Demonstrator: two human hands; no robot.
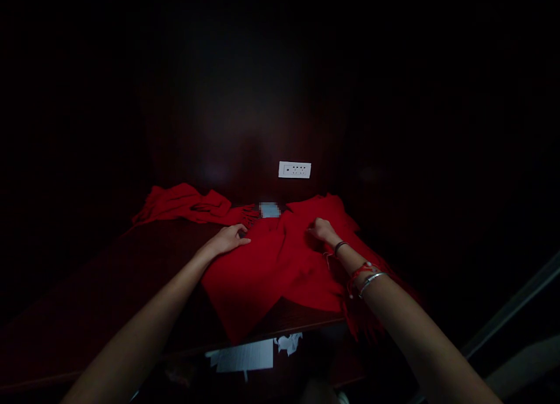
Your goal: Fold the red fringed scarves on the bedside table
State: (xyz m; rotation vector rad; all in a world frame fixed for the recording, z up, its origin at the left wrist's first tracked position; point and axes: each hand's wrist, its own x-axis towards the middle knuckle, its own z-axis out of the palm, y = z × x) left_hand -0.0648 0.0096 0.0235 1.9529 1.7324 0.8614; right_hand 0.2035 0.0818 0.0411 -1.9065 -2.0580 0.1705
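A red scarf [258, 270] lies spread over a dark wooden surface, one corner hanging past the front edge. Fringe shows on its right side. My left hand [226, 239] rests at its left edge, thumb and fingers apart. On the right part of the cloth, my right hand [324, 230] has its fingers curled down and closed on the fabric; the fingertips are partly hidden. Bracelets circle my right wrist. A second bunched stretch of red fringed cloth [188, 203] lies at the back left; I cannot tell whether it joins the scarf.
A white wall socket [294, 169] sits on the dark back panel. A small pale-blue blurred item [269, 210] lies behind the scarf. Below the front edge are printed paper [245, 356] and crumpled white paper [289, 343]. The surroundings are very dark.
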